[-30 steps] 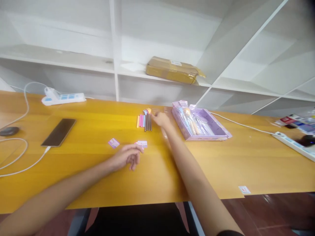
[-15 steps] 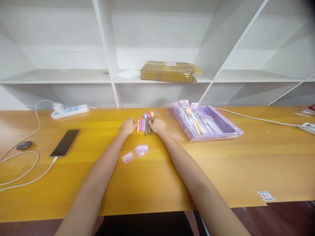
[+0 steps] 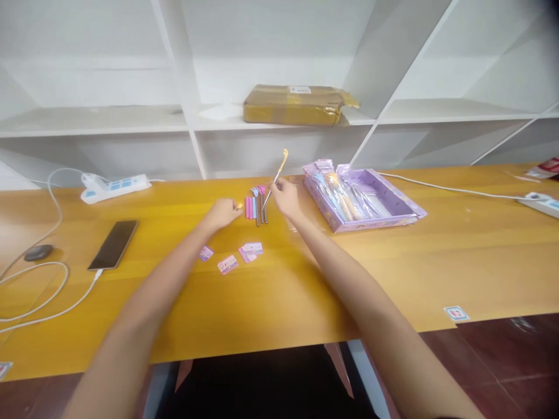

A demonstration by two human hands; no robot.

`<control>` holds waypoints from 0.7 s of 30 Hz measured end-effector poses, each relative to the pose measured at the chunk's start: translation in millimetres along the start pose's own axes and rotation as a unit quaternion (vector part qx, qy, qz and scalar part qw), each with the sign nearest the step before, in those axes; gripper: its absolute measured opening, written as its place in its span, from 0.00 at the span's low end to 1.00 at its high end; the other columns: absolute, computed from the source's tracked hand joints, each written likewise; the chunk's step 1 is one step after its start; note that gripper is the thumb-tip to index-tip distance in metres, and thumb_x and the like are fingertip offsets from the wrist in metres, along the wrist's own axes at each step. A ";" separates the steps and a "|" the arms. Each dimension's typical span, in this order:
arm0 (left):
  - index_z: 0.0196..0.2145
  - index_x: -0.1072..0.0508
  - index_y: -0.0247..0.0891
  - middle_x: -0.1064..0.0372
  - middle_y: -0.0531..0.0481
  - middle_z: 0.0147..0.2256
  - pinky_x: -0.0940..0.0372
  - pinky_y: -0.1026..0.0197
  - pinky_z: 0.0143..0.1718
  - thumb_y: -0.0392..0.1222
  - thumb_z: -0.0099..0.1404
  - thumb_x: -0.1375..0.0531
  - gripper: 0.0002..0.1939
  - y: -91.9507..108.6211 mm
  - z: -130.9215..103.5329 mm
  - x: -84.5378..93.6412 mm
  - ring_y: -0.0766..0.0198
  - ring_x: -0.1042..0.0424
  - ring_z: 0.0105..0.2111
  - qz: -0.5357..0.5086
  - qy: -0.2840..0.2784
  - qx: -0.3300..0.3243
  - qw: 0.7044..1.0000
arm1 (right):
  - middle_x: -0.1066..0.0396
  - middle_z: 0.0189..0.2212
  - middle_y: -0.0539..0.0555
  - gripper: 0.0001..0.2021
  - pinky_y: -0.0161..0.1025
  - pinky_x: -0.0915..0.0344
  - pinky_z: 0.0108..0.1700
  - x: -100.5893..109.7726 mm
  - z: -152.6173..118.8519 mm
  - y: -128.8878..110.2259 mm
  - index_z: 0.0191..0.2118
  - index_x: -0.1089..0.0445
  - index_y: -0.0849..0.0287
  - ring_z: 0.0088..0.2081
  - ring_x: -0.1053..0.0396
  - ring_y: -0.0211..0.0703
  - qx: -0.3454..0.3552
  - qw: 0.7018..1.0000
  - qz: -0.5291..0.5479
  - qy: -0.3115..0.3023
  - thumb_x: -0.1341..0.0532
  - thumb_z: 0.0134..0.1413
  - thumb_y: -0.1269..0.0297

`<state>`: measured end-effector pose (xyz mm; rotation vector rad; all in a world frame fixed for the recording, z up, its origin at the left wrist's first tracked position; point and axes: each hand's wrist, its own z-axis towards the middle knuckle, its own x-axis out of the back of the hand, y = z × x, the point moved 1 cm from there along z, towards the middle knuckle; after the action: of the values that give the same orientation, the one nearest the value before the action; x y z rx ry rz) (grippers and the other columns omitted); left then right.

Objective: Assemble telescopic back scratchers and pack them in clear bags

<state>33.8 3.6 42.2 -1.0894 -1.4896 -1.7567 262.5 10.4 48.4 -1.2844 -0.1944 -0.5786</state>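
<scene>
My right hand (image 3: 286,198) pinches the metal rod of a back scratcher (image 3: 283,160) with a yellow hand-shaped head. It is lifted off the desk and tilted, head up. Closed around an orange-yellow handle (image 3: 238,206) is my left hand (image 3: 223,214); only the handle's end shows. Between the hands, pink handles (image 3: 248,208) and a blue handle (image 3: 254,208) lie side by side. Right beside them lie back scratcher rods with a blue hand-shaped head (image 3: 255,191) and pink heads (image 3: 262,189). Small printed cards (image 3: 227,265) lie nearer to me, one partly behind my left forearm.
A purple box (image 3: 384,224) with wrapped back scratchers stands right of my right hand. To the left are a phone (image 3: 113,244) on a cable, a black mouse-like object (image 3: 38,252) and a power strip (image 3: 116,188). A taped carton (image 3: 292,106) sits on the shelf.
My right hand has raised the yellow-headed back scratcher from the row. My left hand has taken the orange-yellow handle and moved slightly left. The view has tipped downward.
</scene>
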 end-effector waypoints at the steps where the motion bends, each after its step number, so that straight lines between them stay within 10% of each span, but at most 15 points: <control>1: 0.32 0.25 0.39 0.24 0.44 0.34 0.39 0.58 0.38 0.40 0.64 0.36 0.04 1.0 -13.6 3.9 0.56 0.26 0.37 0.006 -0.001 -0.019 1.000 | 0.33 0.28 0.49 0.13 0.36 0.44 0.36 5.0 -8.8 -2.7 0.31 0.33 0.57 0.31 0.38 0.39 0.002 1.000 0.027 -0.011 0.42 0.67 0.57; 6: 0.45 0.27 0.40 0.26 0.46 0.43 0.35 0.58 0.41 0.43 0.74 0.43 0.07 -3.2 -101.1 7.2 0.60 0.28 0.38 0.003 0.007 -0.177 0.984 | 0.44 0.19 0.44 0.22 0.36 0.52 0.24 28.9 -71.5 4.7 0.33 0.31 0.56 0.20 0.50 0.36 -0.035 0.978 0.184 -0.090 0.46 0.68 0.43; 10: 0.51 0.27 0.43 0.26 0.46 0.46 0.32 0.56 0.45 0.47 0.79 0.46 0.11 -15.6 -147.1 -0.6 0.59 0.25 0.44 -0.053 0.049 -0.194 0.978 | 0.48 0.19 0.42 0.23 0.36 0.57 0.22 34.9 -113.5 20.1 0.35 0.28 0.55 0.18 0.56 0.33 -0.102 0.901 0.397 -0.145 0.37 0.62 0.38; 21: 0.55 0.24 0.44 0.21 0.47 0.46 0.30 0.59 0.44 0.44 0.80 0.44 0.12 -27.8 -166.8 -4.5 0.60 0.22 0.42 -0.059 0.076 -0.228 0.969 | 0.42 0.19 0.43 0.18 0.37 0.52 0.25 34.2 -143.4 31.4 0.40 0.30 0.52 0.18 0.52 0.36 -0.114 0.855 0.464 -0.200 0.38 0.66 0.42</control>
<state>-22.8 -153.9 17.7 -1.0653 -1.1011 -2.2849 281.8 -129.5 -4.2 -1.5351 0.1698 0.5197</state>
